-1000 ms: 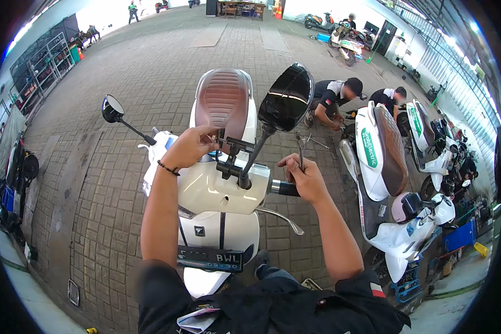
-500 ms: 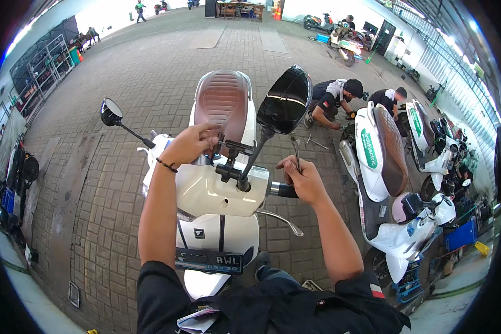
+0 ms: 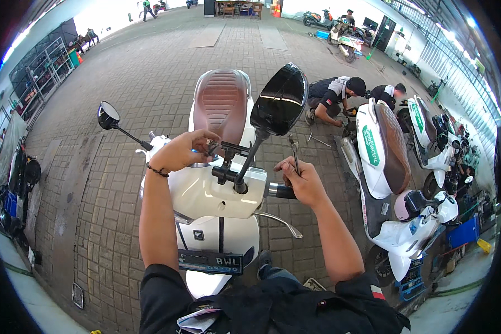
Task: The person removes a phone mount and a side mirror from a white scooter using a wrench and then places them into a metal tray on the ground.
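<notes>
A cream scooter [image 3: 206,195] with a brown seat [image 3: 220,103] stands before me. My left hand [image 3: 186,149] has its fingers closed on a small metal part [image 3: 211,146] at the left end of the black bracket [image 3: 228,161], which is clamped by the right mirror stem. The large black mirror [image 3: 278,100] rises above it. My right hand [image 3: 298,177] holds an upright wrench [image 3: 294,150] just above the black right handlebar grip [image 3: 284,191].
Two co-workers [image 3: 337,92] crouch at the right beside parked white scooters [image 3: 395,245] with brown seats, loose tools [image 3: 317,140] on the paving near them. The left mirror [image 3: 108,114] sticks out leftward. Parked motorbikes [image 3: 19,183] line the left wall; a table [image 3: 239,10] stands far back.
My left hand has shifted a little left and down, tilting the small part. My right hand and wrench moved slightly left. The far walking person moved right; the nearer co-worker's arms shifted.
</notes>
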`<state>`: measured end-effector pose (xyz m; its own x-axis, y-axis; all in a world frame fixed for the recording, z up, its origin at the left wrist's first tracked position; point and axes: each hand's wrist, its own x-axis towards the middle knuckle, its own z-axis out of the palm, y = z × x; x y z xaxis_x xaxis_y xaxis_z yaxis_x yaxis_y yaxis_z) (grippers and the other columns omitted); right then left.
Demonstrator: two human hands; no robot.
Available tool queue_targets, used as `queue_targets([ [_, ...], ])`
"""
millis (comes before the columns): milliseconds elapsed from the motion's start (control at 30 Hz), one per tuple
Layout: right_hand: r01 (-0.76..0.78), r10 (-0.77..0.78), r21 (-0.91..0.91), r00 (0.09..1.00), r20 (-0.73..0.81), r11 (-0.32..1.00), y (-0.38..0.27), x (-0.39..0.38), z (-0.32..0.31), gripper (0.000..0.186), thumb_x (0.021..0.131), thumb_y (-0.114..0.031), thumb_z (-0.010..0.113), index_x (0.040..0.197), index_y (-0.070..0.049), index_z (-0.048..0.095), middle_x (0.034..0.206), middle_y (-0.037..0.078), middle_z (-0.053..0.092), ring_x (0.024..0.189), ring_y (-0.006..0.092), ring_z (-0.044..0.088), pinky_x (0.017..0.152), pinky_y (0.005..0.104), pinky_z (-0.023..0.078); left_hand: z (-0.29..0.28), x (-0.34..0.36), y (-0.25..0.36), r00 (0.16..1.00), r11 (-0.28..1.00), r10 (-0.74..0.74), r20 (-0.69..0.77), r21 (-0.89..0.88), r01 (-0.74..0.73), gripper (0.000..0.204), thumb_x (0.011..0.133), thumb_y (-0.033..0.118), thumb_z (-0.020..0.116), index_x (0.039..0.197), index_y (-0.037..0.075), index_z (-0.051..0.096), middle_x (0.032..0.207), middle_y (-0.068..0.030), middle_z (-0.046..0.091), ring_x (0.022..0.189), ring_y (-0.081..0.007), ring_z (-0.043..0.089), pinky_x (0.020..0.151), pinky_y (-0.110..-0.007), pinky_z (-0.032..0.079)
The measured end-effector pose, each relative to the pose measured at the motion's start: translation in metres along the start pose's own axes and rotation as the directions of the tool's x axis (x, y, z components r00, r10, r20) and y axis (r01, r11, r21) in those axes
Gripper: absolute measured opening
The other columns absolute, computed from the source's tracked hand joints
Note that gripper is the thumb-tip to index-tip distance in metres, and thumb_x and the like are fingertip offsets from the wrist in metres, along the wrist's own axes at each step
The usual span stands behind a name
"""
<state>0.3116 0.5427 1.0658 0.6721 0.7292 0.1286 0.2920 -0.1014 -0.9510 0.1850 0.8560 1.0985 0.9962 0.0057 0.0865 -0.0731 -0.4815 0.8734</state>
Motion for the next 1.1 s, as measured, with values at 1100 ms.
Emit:
queue_targets([
  [1100, -0.026, 0.072, -0.123, 0.919, 0.388, 0.992, -0.036, 0.149, 0.061, 0.038, 0.085, -0.03, 0.074, 0.115, -0.007, 0.071, 0.093, 0.008, 0.07, 0.091, 0.0148, 0.061, 0.083, 0.0328, 0.048, 0.0, -0.001, -0.012, 0.986, 0.991, -0.06, -0.157, -0.125, 0.04, 0.016, 0.093, -0.002, 0.054, 0.106, -0.007, 0.063, 0.092, -0.0095, 0.07, 0.085, -0.0147, 0.066, 0.08, -0.028, 0.053],
])
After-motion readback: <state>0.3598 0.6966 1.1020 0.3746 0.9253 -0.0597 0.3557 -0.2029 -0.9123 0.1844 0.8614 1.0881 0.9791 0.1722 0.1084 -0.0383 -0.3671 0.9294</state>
